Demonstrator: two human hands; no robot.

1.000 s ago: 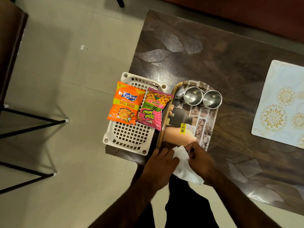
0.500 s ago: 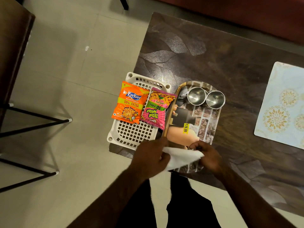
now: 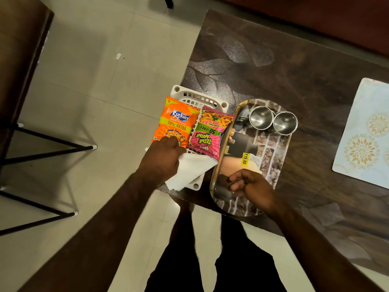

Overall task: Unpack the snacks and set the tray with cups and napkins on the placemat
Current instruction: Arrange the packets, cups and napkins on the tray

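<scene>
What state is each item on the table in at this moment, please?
orange snack packet: sealed, lying on the white basket.
pink snack packet: sealed, lying on the basket.
white napkin: partly unfolded, under the left hand.
tray: on the table, not on the placemat.
two steel cups: upright, empty, on the tray.
right hand: loosely curled, over the tray.
</scene>
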